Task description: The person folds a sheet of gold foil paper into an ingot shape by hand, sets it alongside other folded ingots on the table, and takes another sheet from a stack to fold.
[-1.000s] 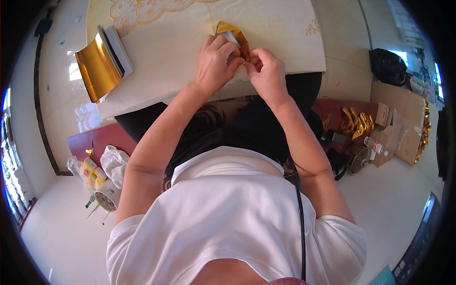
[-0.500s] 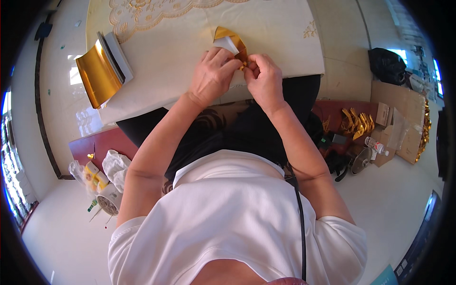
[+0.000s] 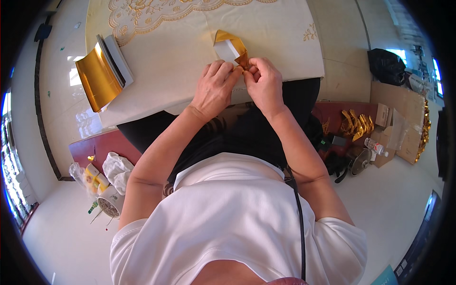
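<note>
Both my hands meet near the front edge of the table, pinching the near end of a folded piece of gold foil paper [image 3: 241, 46]. Its shiny gold side and white inner side both show as it bends away from me over the cloth. My left hand [image 3: 216, 85] is closed, thumb and forefinger pressed on the paper's narrow tip. Opposite it, my right hand [image 3: 264, 83] is closed on the same tip from the right, its other fingers curled in. The pinched end itself is mostly hidden by my fingertips. A stack of gold paper sheets [image 3: 99, 78] lies at the table's left.
A cream cloth with gold embroidery [image 3: 180, 52] covers the table. On the dark red bench at right are folded gold pieces [image 3: 356, 124], a clear bottle [image 3: 375, 146] and a cardboard box [image 3: 403, 109]. At left sit a white cup [image 3: 110, 202] and a white cloth [image 3: 117, 170].
My left hand has shifted slightly toward me, its fingers lower on the paper. More of the folded gold strip shows beyond my fingertips. My right hand stays nearly in place.
</note>
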`<state>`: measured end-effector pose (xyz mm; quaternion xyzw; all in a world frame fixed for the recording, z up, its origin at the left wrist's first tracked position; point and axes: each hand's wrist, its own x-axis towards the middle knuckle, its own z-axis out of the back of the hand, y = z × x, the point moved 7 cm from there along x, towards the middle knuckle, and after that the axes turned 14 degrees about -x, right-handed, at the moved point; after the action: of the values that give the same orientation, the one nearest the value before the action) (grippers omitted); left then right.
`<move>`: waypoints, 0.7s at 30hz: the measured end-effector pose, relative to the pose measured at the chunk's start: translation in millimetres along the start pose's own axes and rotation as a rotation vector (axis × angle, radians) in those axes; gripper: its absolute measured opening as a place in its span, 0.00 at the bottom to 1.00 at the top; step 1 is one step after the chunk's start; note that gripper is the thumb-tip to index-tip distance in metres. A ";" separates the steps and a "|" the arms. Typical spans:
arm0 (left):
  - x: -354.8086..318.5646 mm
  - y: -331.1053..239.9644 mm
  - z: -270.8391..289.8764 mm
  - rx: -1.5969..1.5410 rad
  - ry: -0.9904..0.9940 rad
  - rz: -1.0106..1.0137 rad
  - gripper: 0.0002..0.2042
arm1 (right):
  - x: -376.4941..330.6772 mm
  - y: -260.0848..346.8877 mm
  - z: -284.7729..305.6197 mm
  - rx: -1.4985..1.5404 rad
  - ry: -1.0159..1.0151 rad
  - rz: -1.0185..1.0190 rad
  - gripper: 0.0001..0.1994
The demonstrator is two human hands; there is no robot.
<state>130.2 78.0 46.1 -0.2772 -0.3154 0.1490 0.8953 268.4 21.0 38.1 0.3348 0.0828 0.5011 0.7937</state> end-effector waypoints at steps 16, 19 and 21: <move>3.7 0.8 1.7 0.069 0.090 -0.021 0.20 | -2.2 1.5 -0.8 -0.050 -0.031 0.004 0.14; 4.1 -0.3 0.5 0.074 0.092 -0.011 0.20 | -2.7 3.0 -0.6 -0.084 -0.054 0.021 0.14; 4.4 -0.8 -0.5 0.085 0.091 -0.008 0.21 | -3.7 3.8 -0.8 -0.092 -0.071 0.025 0.14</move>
<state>134.0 79.1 48.3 -0.2439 -0.2686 0.1459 0.9204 263.5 19.3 39.1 0.3165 0.0272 0.5019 0.8045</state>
